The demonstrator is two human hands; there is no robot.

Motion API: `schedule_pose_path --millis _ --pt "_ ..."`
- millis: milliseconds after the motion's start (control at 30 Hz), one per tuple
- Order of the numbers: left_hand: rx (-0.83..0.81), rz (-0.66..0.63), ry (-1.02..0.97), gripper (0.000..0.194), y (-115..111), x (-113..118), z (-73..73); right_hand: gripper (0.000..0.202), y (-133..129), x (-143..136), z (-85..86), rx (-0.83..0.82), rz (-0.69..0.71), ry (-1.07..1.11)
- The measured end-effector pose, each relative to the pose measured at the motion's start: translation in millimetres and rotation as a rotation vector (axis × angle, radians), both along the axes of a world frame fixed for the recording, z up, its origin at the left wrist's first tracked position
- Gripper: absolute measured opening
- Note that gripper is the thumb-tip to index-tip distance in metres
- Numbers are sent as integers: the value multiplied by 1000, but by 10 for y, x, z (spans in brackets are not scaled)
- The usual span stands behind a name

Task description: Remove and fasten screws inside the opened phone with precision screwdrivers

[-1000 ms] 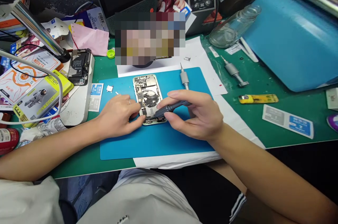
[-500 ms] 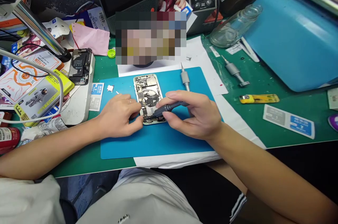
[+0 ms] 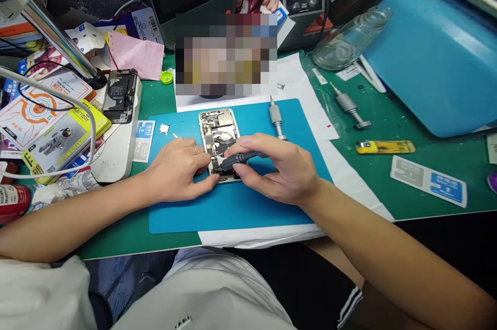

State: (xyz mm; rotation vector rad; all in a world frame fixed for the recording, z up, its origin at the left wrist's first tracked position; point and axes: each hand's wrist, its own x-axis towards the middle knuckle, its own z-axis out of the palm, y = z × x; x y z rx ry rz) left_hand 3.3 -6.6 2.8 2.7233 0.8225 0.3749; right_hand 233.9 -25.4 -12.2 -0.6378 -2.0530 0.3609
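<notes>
An opened phone (image 3: 225, 121) lies on the blue mat (image 3: 186, 216), its inner boards, flex cables and a round dark coil area exposed. My left hand (image 3: 180, 167), fingers curled, grips the phone's left edge, its thumb on the lower left corner. In my right hand (image 3: 285, 167) dark tweezers (image 3: 243, 157) are pinched between thumb and fingers, pointing down and left over the phone's lower part. The exact tip contact is too small to tell. A grey screwdriver (image 3: 275, 114) lies just beyond my right hand. A small metal piece (image 3: 164, 128) rests on the mat's left side.
On the left, another opened phone (image 3: 120, 96) sits on a white device beside battery boxes (image 3: 64, 138). To the right are a second screwdriver (image 3: 347, 104), a yellow cutter (image 3: 385, 147), a wipe packet (image 3: 429, 181) and a glass jar (image 3: 345, 42). White paper (image 3: 341, 185) sticks out under the mat.
My left thumb has slid right along the phone's lower edge. My right hand and the tweezers have shifted slightly left over the phone. The view has moved a little.
</notes>
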Motion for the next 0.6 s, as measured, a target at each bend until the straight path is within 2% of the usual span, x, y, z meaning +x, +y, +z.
schedule_pose_path --millis 267,600 --pt "-1 -8 -12 28 -4 4 9 43 -5 -2 7 -6 -4 -45" --pt "12 1 22 37 -15 -5 -12 63 24 -78 40 152 36 -63"
